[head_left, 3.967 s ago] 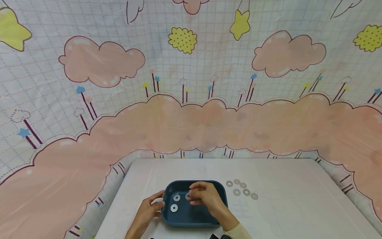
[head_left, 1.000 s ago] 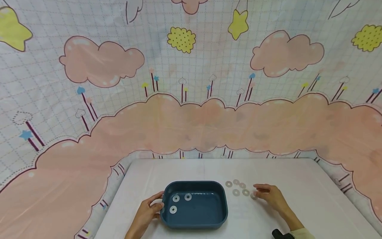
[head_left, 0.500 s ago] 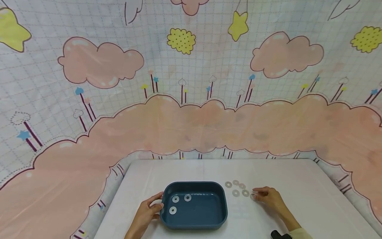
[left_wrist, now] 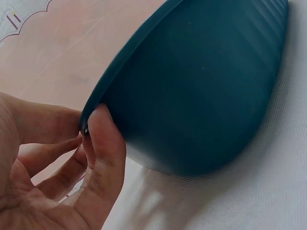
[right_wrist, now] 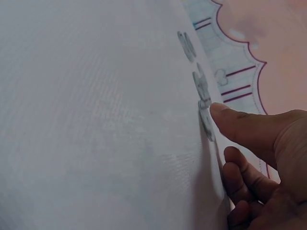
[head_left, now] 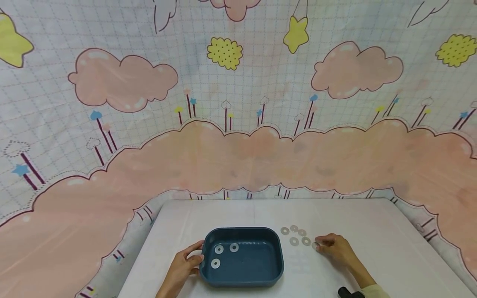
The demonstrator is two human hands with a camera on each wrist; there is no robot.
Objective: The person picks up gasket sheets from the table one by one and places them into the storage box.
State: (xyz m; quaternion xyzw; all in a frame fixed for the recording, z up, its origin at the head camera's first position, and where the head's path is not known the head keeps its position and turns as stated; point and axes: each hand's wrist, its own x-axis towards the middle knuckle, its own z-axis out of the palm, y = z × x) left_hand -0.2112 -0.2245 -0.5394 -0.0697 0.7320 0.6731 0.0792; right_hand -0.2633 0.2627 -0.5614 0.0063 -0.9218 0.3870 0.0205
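In the head view my left hand [head_left: 182, 265] holds the left end of a dark blue rectangular tray [head_left: 242, 285], pinching its rim between thumb and fingers. The left wrist view shows that grip on the tray wall [left_wrist: 192, 96] up close. Three flat metal washers [head_left: 219, 249] lie in the tray's left half. To the right of the tray, my right hand [head_left: 337, 248] is low over the table, pinching a washer [head_left: 315, 246] at its edge between fingertips. In the right wrist view, a fingertip of the right hand [right_wrist: 259, 158] meets that washer [right_wrist: 206, 123].
Several more washers [head_left: 294, 241] lie in a loose cluster on the white table [head_left: 231, 213] between the tray and my right hand. A cloth printed with clouds and stars [head_left: 246, 161] hangs behind and beside the table. A black device [head_left: 350, 293] sits at the right wrist.
My right hand has left the tray, where a third washer now lies, and moved right to the outermost washer on the table. Lately its fingertips have closed in slightly. The left hand has kept its hold.
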